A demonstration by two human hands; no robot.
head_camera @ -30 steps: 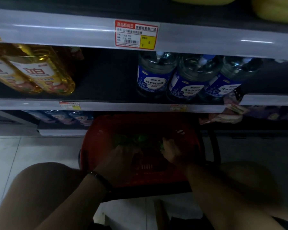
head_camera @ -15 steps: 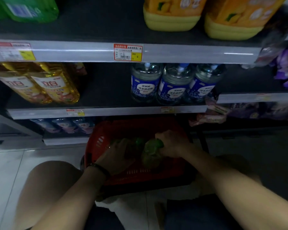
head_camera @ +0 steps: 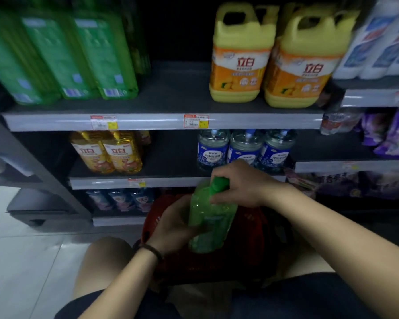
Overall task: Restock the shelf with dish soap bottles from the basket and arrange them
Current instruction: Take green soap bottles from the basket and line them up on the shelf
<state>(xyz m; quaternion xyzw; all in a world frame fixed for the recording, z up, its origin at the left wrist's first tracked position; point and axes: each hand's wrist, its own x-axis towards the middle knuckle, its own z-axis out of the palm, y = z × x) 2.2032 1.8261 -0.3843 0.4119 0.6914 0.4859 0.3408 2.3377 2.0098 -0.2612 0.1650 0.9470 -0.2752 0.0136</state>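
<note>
A green dish soap bottle (head_camera: 209, 217) with a green cap is held upright above the red basket (head_camera: 251, 229), which stands on the floor against the shelf unit. My right hand (head_camera: 242, 183) grips its neck just under the cap. My left hand (head_camera: 175, 224) clasps the side of its body. Several matching green bottles (head_camera: 78, 56) stand at the left of the upper shelf (head_camera: 161, 122), with a bare gap to their right. The basket's inside is mostly hidden by the bottle and my hands.
Two yellow jugs (head_camera: 272, 61) stand right of the gap on the upper shelf. The middle shelf holds golden bottles (head_camera: 108, 153) at left and blue-labelled clear bottles (head_camera: 244, 148) at right. Purple packs (head_camera: 392, 134) fill the neighbouring shelf. My bare knee (head_camera: 101, 256) and pale floor tiles lie at left.
Both hands have lifted the green bottle up out of the basket. My view has tilted upward, bringing the upper shelf with green bottles and yellow jugs into sight.
</note>
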